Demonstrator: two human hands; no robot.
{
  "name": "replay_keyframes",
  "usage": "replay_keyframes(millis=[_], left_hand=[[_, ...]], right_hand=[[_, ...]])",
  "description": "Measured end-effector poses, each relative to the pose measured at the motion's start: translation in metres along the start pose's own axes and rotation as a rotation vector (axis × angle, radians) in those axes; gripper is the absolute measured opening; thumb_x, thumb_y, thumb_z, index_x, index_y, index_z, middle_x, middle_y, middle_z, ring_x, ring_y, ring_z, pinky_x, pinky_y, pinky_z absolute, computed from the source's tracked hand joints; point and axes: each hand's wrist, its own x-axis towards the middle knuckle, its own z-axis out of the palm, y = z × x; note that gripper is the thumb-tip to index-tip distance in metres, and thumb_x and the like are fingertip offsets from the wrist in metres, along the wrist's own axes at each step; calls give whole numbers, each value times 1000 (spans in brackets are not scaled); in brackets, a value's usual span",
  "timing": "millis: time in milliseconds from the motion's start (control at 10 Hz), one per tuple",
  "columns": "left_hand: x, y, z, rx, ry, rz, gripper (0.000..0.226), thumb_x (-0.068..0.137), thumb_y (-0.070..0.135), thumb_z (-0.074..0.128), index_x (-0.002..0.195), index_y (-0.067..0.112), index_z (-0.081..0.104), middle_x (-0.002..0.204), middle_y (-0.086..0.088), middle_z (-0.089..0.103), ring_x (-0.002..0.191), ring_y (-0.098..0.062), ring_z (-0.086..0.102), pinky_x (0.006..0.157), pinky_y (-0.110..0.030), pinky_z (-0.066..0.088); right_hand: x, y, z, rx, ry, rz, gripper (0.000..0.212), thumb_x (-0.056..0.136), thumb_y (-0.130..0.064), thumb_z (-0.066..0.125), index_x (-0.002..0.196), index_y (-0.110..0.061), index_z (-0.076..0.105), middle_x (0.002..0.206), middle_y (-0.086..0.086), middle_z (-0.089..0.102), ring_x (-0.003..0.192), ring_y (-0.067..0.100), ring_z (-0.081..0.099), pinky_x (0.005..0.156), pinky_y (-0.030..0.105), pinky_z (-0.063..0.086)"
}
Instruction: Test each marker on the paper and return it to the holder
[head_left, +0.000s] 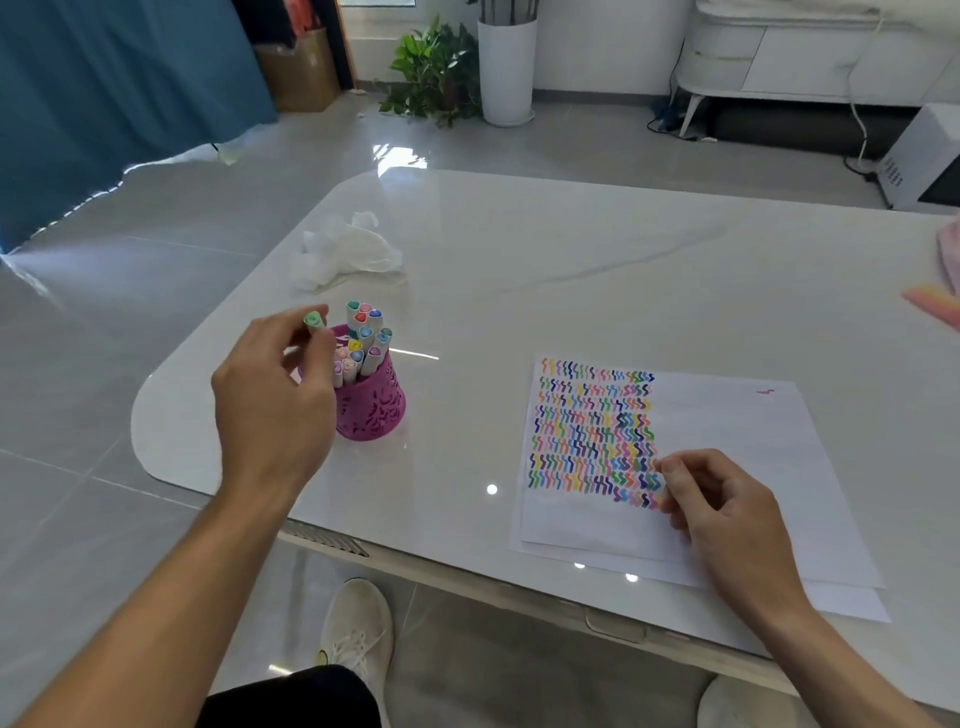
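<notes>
Stretching in from the near edge, the left hand (275, 400) is pinching a green-capped marker (313, 322) between thumb and fingertips, cap end up. The pink holder (371, 413) is standing just beyond its knuckles, touching or nearly so, with the other markers (363, 338) bunched inside. Well apart to the right, the right hand (722, 512) is resting loosely curled fingers on the paper (727, 415), fingertips lying at the lower right end of the coloured squiggles (592, 431).

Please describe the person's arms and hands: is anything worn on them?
Both forearms are bare, with no sleeve in view. The left hand and right hand wear no glove, ring, watch or bracelet that shows.
</notes>
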Motion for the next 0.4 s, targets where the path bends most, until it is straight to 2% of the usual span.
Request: replay_keyframes(millis=[100,200,300,400], left_hand=[[-2,-1,5,148,-66,1,24,100,24,56,119,19,69,116,0,69,98,-11,60,88,-34,53],[-4,0,10,232,-100,9,28,102,30,50,120,19,70,114,-2,70,94,-14,55,83,-32,47],[-6,2,14,270,-159,-37,34,105,35,43,111,17,71,101,-6,68,91,-24,56,69,-30,39],[-8,4,14,258,-137,-64,37,106,38,38,114,19,68,99,-7,68,88,-27,54,70,-34,38]], right_hand=[[0,0,0,-1,-2,1,13,100,-21,64,90,-24,72,70,1,71,58,13,61,65,36,53],[-1,1,0,1,11,-3,12,100,-20,63,93,-24,71,71,-1,71,60,11,62,65,36,53],[-2,-1,0,-6,20,-5,10,101,-19,61,98,-25,68,74,-2,71,63,11,65,64,34,54],[-2,-3,1,14,28,-13,11,101,-17,61,99,-26,67,73,-1,71,63,11,65,64,32,53]])
